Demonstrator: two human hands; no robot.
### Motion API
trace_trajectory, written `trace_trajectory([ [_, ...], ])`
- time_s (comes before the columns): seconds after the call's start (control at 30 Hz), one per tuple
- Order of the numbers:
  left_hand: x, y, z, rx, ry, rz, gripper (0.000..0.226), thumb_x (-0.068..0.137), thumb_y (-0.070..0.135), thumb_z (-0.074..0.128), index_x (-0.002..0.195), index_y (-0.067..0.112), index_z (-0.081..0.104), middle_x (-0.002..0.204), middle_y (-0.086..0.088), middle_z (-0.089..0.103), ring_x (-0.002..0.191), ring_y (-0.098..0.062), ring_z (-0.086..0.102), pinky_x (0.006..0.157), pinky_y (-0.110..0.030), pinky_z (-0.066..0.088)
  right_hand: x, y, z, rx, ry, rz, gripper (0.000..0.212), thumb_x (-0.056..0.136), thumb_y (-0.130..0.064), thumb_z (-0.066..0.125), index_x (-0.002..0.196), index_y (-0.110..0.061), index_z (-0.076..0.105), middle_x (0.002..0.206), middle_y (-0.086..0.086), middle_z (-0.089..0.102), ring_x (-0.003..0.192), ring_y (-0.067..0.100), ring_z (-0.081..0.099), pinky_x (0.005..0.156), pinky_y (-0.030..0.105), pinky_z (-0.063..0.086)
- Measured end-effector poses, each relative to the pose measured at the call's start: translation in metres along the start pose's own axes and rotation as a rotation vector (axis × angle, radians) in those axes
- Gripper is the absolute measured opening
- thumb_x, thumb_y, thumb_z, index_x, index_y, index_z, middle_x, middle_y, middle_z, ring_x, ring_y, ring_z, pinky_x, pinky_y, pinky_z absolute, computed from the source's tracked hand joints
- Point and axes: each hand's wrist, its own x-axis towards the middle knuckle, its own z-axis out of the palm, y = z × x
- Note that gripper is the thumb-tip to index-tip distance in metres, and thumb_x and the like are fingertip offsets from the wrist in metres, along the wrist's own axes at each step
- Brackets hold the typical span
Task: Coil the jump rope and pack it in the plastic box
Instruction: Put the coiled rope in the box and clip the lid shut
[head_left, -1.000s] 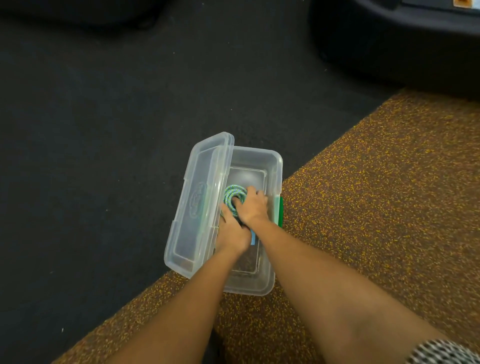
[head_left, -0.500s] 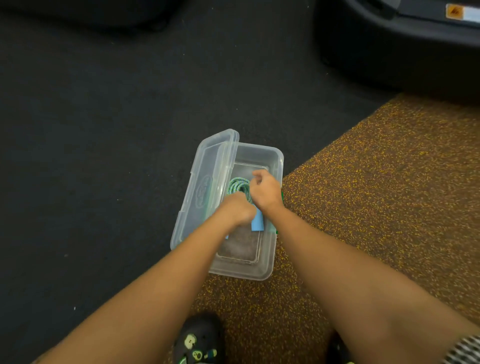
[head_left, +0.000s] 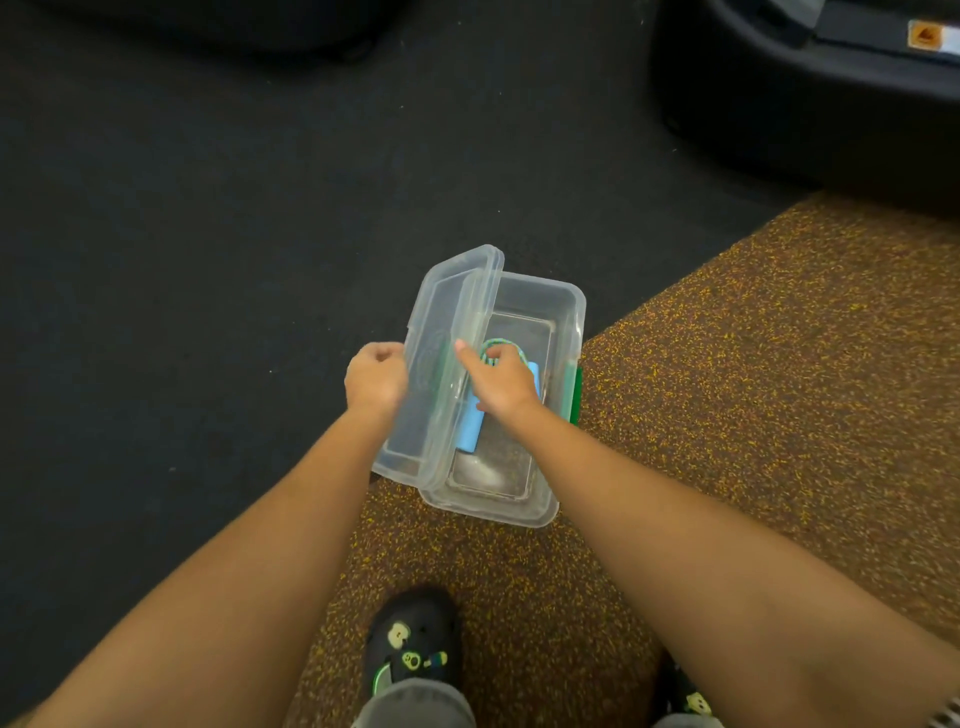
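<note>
- Our left hand (head_left: 375, 378), left of centre in the frame, is curled at the outer edge of the lid (head_left: 441, 358), fingers bent in; whether it truly grips the rim we cannot tell
- Our right hand (head_left: 501, 382) sits inside the plastic box (head_left: 566, 317) at mid-frame, fingers loosely spread over the jump rope (head_left: 497, 345), pressing more than clasping
- The green coil lies in the upper part of the box, with a blue handle (head_left: 470, 423) slanting down toward the lower left
- Risk, as we judge it: the coil could spring loose once the right hand lifts, and a stray loop or the handle end could catch under the closing lid
- The lid could also close on our right fingers
- Most of the coil is hidden under our hand; a second handle is barely visible, and the clear lid blurs what lies behind it
</note>
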Motion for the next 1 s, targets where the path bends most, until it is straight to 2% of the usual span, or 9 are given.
trace_trajectory([
  [0.1, 0.005, -0.015, -0.006, 0.003, 0.008, -0.058, 0.03, 0.091, 0.013, 0.042, 0.115, 0.012, 0.061, 0.121, -0.009, 0.06, 0.108, -0.025, 0.055, 0.094, -0.037, 0.046, 0.004, 0.004, 0.013, -0.053, 0.001, -0.003, 0.044, 0.082, -0.038, 0.062, 0.113, -0.01, 0.048, 0.111, 0.014, 0.059, 0.097, 0.032, 0.06, 0.089, 0.05, 0.051],
  [0.2, 0.009, -0.021, -0.01, 0.021, 0.002, -0.072, 0.031, 0.092, 0.013, 0.042, 0.118, 0.012, 0.06, 0.123, -0.007, 0.058, 0.105, -0.022, 0.053, 0.089, -0.033, 0.043, 0.007, 0.003, 0.017, -0.03, -0.009, 0.012, 0.022, 0.084, -0.021, 0.059, 0.096, -0.016, 0.042, 0.098, 0.015, 0.061, 0.082, 0.031, 0.062, 0.083, 0.05, 0.054],
  [0.37, 0.017, -0.022, -0.014, 0.051, 0.009, -0.037, 0.027, 0.091, 0.014, 0.044, 0.113, 0.011, 0.06, 0.118, -0.009, 0.061, 0.098, -0.024, 0.056, 0.081, -0.034, 0.047, 0.0, -0.008, 0.0, 0.232, -0.112, 0.078, 0.025, 0.088, 0.003, 0.046, 0.102, -0.015, 0.036, 0.077, 0.009, 0.057, 0.056, 0.021, 0.055, 0.055, 0.032, 0.049],
  [0.47, 0.016, -0.018, -0.017, 0.059, 0.013, -0.003, 0.03, 0.091, 0.017, 0.045, 0.117, 0.01, 0.058, 0.117, -0.008, 0.06, 0.097, -0.024, 0.056, 0.081, -0.035, 0.048, -0.007, -0.015, -0.026, 0.281, -0.173, 0.055, 0.027, 0.089, 0.006, 0.045, 0.103, -0.016, 0.038, 0.07, 0.005, 0.055, 0.055, 0.017, 0.053, 0.044, 0.022, 0.049],
  [0.6, 0.011, -0.01, -0.013, 0.01, -0.032, 0.045, 0.039, 0.094, 0.023, 0.046, 0.132, 0.011, 0.045, 0.13, -0.007, 0.051, 0.114, -0.023, 0.051, 0.086, -0.029, 0.041, -0.019, -0.011, -0.063, 0.284, -0.169, 0.046, 0.026, 0.087, 0.004, 0.051, 0.104, -0.014, 0.043, 0.078, 0.006, 0.059, 0.058, 0.015, 0.058, 0.053, 0.029, 0.052],
  [0.7, 0.006, -0.005, -0.008, -0.035, -0.192, 0.062, 0.042, 0.094, 0.023, 0.049, 0.133, 0.009, 0.044, 0.129, -0.009, 0.055, 0.112, -0.023, 0.055, 0.089, -0.029, 0.044, -0.026, 0.002, -0.084, 0.311, -0.167, 0.076, 0.025, 0.089, 0.002, 0.051, 0.11, -0.009, 0.046, 0.086, 0.008, 0.06, 0.068, 0.016, 0.06, 0.052, 0.025, 0.056],
  [0.83, -0.001, -0.006, 0.0, 0.009, -0.315, 0.083, 0.04, 0.09, 0.02, 0.057, 0.129, 0.009, 0.053, 0.126, -0.008, 0.059, 0.113, -0.023, 0.057, 0.1, -0.039, 0.046, -0.027, 0.024, -0.09, 0.274, -0.095, 0.071, 0.03, 0.092, -0.005, 0.049, 0.122, -0.003, 0.049, 0.108, 0.018, 0.06, 0.093, 0.027, 0.062, 0.073, 0.036, 0.057],
  [0.93, -0.002, -0.01, 0.005, 0.033, -0.305, 0.062, 0.043, 0.089, 0.017, 0.059, 0.13, 0.008, 0.051, 0.121, -0.007, 0.059, 0.113, -0.022, 0.055, 0.1, -0.036, 0.044, -0.027, 0.033, -0.085, 0.117, -0.018, 0.025, 0.034, 0.093, -0.011, 0.049, 0.127, -0.007, 0.052, 0.107, 0.015, 0.062, 0.101, 0.03, 0.062, 0.089, 0.046, 0.053],
  [1.0, -0.004, -0.014, 0.008, 0.03, -0.302, 0.072, 0.038, 0.089, 0.013, 0.058, 0.127, 0.007, 0.055, 0.103, 0.0, 0.062, 0.099, -0.016, 0.058, 0.091, -0.03, 0.046, -0.025, 0.037, -0.081, -0.093, 0.063, -0.025, 0.038, 0.091, -0.018, 0.052, 0.129, -0.011, 0.054, 0.105, 0.016, 0.065, 0.099, 0.029, 0.063, 0.093, 0.045, 0.051],
])
